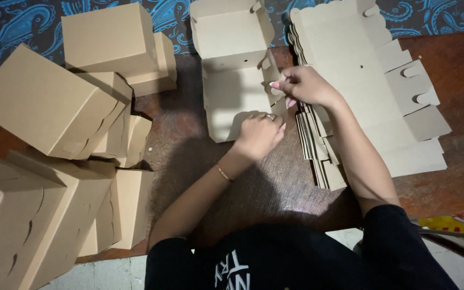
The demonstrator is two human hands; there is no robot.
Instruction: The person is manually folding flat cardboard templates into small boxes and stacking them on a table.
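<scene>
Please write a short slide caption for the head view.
Both hands fold a half-formed cardboard box beside flat blanks.

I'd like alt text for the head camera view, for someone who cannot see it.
Seen from above, a person's left hand and right hand fold a half-formed brown cardboard box on a dark wooden table. A stack of flat box blanks lies to the right, and finished closed boxes are piled on the left.
</scene>
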